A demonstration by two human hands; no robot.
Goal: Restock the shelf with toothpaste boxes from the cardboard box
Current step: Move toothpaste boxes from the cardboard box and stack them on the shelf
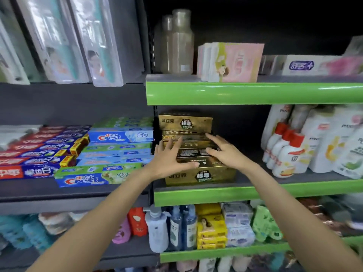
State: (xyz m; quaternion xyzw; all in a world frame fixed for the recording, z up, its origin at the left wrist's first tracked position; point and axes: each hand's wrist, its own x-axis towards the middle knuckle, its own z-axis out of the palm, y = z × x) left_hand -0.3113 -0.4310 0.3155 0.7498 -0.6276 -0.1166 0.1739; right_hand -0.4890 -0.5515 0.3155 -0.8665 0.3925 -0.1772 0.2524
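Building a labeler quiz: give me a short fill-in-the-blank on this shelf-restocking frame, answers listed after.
1. Both hands rest on a stack of ____-coloured toothpaste boxes.
2. The stack sits on a shelf with a ____ front edge.
3. The left hand has its fingers ____, not curled round a box.
4. The blue Crest boxes lie to the ____ of the stack.

Missing words: gold; green; straight; left

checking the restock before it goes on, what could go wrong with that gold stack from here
1. The gold toothpaste boxes sit stepped and uneven; a push from the left hand or right hand might topple the upper ones.
2. The front box sits near the green shelf edge and could slide off.
3. The white bottles stand close on the right and could be knocked.
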